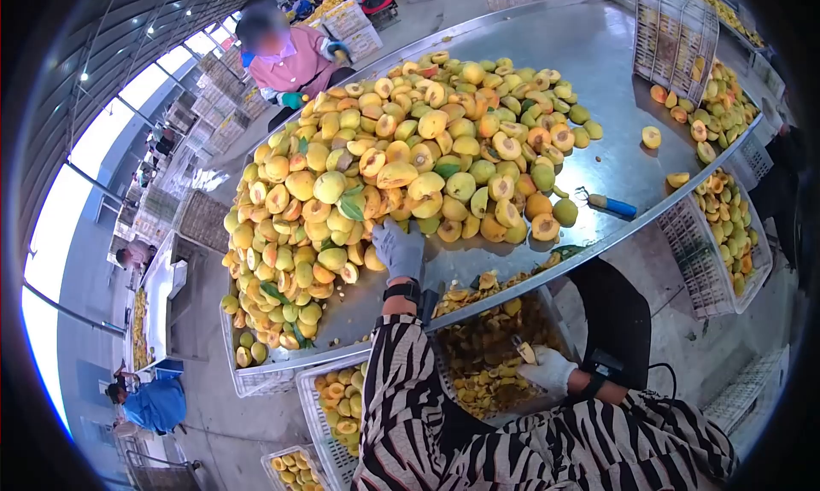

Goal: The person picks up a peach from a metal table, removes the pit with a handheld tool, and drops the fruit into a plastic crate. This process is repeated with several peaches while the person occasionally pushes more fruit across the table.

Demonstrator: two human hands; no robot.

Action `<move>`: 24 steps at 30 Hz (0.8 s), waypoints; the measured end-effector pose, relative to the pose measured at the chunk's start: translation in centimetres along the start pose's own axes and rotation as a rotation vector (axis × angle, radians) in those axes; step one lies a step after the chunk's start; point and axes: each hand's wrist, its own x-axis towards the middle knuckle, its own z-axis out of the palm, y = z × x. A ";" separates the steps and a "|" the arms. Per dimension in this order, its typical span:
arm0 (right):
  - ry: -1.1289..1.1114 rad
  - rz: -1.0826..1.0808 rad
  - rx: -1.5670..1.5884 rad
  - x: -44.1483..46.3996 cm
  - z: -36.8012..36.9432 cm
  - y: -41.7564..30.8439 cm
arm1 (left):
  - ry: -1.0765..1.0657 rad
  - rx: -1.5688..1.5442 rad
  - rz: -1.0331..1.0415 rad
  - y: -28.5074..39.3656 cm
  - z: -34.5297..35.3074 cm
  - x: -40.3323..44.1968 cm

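Note:
My left hand [399,250], in a grey glove, reaches to the near edge of a big heap of halved yellow peaches [427,184]. Its fingers are apart and touch the fruit, with the tips partly hidden among the halves. Lower right, my right hand [549,373] in a white glove is closed on a small pitting tool [524,351] with a yellowish handle and a metal tip. That hand is above a crate [559,320] of peach scraps, below the table's edge. A blue-handled pitting tool [611,205] lies on the metal table [598,64], right of the heap.
A tipped crate [675,38] spills peach halves at the table's far right. More crates of peaches stand at the right [688,248] and below the table [312,406]. Across the table sits a gloved co-worker [299,60]. Another person in blue [156,404] is at the far left.

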 end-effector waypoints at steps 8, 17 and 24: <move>0.063 -0.171 0.032 -0.7 0.9 -0.2 | -0.392 -0.511 -0.068 -7.8 -3.4 -2.9; 0.249 -0.391 -0.434 -4.9 0.9 -5.8 | -0.435 -1.735 -0.125 -6.8 -9.7 -16.9; 0.176 -0.600 -0.790 -6.7 3.2 -9.7 | -0.828 -2.184 -0.637 -4.4 -11.3 -25.0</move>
